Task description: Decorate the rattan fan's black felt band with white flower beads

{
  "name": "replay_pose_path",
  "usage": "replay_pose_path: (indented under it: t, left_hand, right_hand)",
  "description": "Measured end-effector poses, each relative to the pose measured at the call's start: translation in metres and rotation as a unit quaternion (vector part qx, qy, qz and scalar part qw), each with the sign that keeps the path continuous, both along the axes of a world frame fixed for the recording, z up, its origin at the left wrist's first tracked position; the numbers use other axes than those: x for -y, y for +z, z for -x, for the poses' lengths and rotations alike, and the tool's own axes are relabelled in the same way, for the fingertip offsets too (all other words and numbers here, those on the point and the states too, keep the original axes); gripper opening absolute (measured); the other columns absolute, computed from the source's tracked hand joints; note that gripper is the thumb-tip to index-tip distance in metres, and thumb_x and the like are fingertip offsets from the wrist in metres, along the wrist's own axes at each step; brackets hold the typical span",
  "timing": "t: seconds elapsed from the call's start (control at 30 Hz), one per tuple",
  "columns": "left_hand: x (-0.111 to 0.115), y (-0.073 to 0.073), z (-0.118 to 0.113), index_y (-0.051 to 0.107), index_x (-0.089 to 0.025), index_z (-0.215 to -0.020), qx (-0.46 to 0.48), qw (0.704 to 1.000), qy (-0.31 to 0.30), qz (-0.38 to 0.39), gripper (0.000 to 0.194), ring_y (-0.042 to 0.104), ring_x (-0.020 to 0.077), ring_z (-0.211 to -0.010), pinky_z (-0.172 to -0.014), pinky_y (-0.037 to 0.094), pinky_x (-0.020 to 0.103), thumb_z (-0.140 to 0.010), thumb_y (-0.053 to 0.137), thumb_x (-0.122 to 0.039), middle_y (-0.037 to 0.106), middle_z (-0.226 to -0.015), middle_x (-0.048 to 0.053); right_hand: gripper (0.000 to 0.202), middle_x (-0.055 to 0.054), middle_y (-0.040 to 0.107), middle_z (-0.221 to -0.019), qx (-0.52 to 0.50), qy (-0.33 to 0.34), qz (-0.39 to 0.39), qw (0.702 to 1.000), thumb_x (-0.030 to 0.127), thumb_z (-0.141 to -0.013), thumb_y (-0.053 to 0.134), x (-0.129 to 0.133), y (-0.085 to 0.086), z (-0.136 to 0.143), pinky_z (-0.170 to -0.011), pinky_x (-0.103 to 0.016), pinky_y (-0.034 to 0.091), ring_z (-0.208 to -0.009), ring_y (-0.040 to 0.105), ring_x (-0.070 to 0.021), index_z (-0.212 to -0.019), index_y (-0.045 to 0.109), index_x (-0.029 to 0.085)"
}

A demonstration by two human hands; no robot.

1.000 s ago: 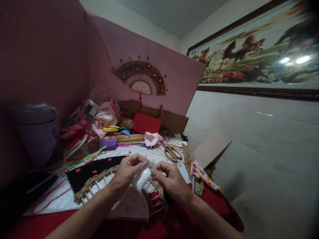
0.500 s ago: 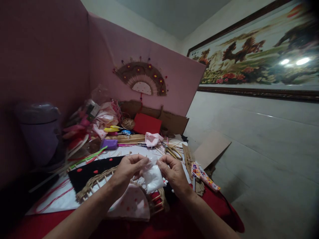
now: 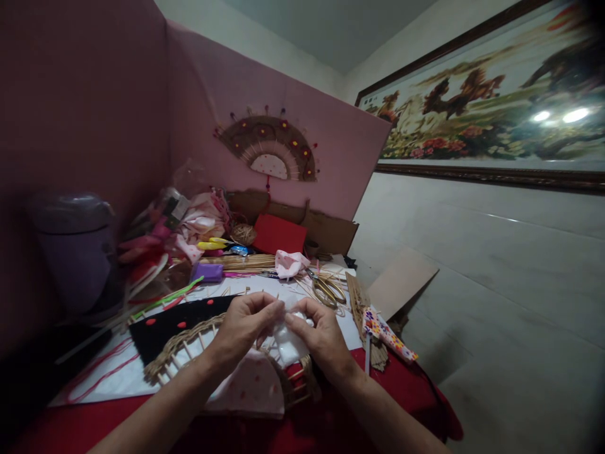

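Above the table, my left hand (image 3: 255, 317) and my right hand (image 3: 319, 333) pinch the top of a small plastic packet (image 3: 290, 344) filled with something white. Their fingertips are close together at its upper edge, and my right fingers cover part of it. Beneath lies a fan-shaped craft piece with a black cloth band (image 3: 189, 320) dotted in red, braided twine (image 3: 182, 345) and light sticks. Its lower part is a pale pink cloth (image 3: 253, 386) with red spots.
Gold-handled scissors (image 3: 326, 291), a purple packet (image 3: 208, 273) and a bundle of thin sticks (image 3: 246, 261) lie behind my hands. A purple container (image 3: 78, 258) stands left. A finished fan (image 3: 269, 146) hangs on the pink board (image 3: 198, 94). Flowered cloth (image 3: 390, 335) lies right.
My right hand has moved slightly left, its fingers closing in on my left fingertips. The white packet is bunched and more covered than before.
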State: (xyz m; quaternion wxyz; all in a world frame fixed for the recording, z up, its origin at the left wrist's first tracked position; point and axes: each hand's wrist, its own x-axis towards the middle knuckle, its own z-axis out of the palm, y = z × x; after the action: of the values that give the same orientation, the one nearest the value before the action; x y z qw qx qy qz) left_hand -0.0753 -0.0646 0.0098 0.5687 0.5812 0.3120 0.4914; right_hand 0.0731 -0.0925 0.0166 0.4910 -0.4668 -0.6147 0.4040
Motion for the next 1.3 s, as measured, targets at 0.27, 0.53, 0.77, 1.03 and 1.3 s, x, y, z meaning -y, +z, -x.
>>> replay_pose_path:
  t: [0.27, 0.53, 0.77, 1.03, 1.3]
  left_hand:
    - [0.001, 0.005, 0.001, 0.059, -0.012, -0.071, -0.014, 1.000, 0.007, 0.005, 0.029, 0.039, 0.0051, -0.047, -0.043, 0.030, 0.017, -0.070, 0.065, -0.040, 0.051, -0.056, -0.003]
    - [-0.001, 0.002, 0.002, 0.061, -0.013, -0.074, -0.026, 1.000, -0.004, -0.013, 0.025, 0.039, 0.0054, -0.048, -0.044, 0.030, 0.017, -0.072, 0.064, -0.038, 0.053, -0.060, -0.002]
    - [0.001, 0.003, 0.000, 0.064, -0.014, -0.074, -0.070, 0.990, 0.036, -0.114, 0.017, 0.044, 0.0084, -0.054, -0.047, 0.034, 0.019, -0.074, 0.061, -0.031, 0.056, -0.065, 0.000]
    - [0.000, 0.001, 0.001, 0.062, -0.015, -0.072, -0.158, 0.956, 0.090, -0.232, 0.017, 0.048, 0.0112, -0.060, -0.056, 0.037, 0.022, -0.080, 0.053, -0.027, 0.056, -0.065, 0.001]
    - [-0.001, -0.006, 0.000, 0.060, -0.015, -0.090, -0.166, 0.949, 0.110, -0.243, 0.016, 0.053, 0.0131, -0.065, -0.057, 0.039, 0.023, -0.079, 0.055, -0.026, 0.061, -0.077, 0.004]
  right_hand:
    - [0.022, 0.002, 0.053, -0.066, 0.040, 0.006, -0.028, 0.999, 0.037, -0.074, 0.061, 0.000, 0.002, -0.004, -0.051, -0.020, 0.036, -0.057, 0.045, -0.0098, -0.075, 0.055, 0.016]
    - [0.023, 0.001, 0.055, -0.069, 0.064, 0.007, -0.048, 0.997, 0.039, -0.076, 0.060, -0.001, 0.000, -0.008, -0.054, -0.020, 0.037, -0.061, 0.047, -0.0104, -0.077, 0.057, 0.016]
    - [0.023, 0.002, 0.054, -0.067, 0.055, 0.007, -0.049, 0.997, 0.039, -0.077, 0.059, 0.001, 0.001, -0.010, -0.051, -0.019, 0.035, -0.058, 0.044, -0.0095, -0.077, 0.058, 0.016]
    - [0.023, 0.001, 0.056, -0.070, 0.047, 0.015, -0.047, 0.998, 0.040, -0.077, 0.060, 0.001, -0.001, -0.011, -0.053, -0.020, 0.037, -0.060, 0.047, -0.0098, -0.079, 0.058, 0.017]
    - [0.026, 0.001, 0.054, -0.067, 0.007, 0.013, -0.034, 0.999, 0.041, -0.075, 0.062, -0.003, 0.001, -0.010, -0.049, -0.019, 0.036, -0.056, 0.046, -0.0090, -0.078, 0.058, 0.015]
